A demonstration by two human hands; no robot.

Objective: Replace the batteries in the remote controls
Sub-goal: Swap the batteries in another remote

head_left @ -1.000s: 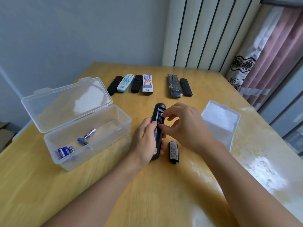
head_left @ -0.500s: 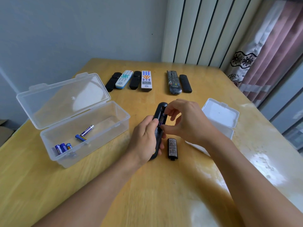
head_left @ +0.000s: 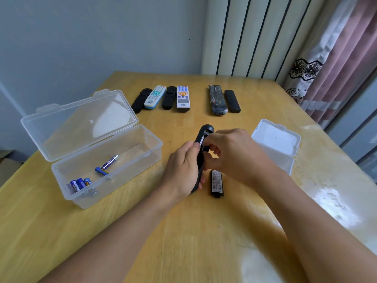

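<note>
Above the wooden bench [head_left: 204, 231], the left hand [head_left: 181, 170] grips a black remote [head_left: 205, 131], back up, compartment open. The right hand's [head_left: 234, 154] fingertips [head_left: 206, 139] curl into it. Its cover [head_left: 217, 183] lies beside.

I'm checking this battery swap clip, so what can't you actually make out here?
Head view only:
- Open battery bay of the held black remote: covered by the right hand, so cells unseen.
- Its lower body: wrapped by the left hand.
- Print on the battery cover: too small.
- Small box contents: hidden behind its lid.
</note>
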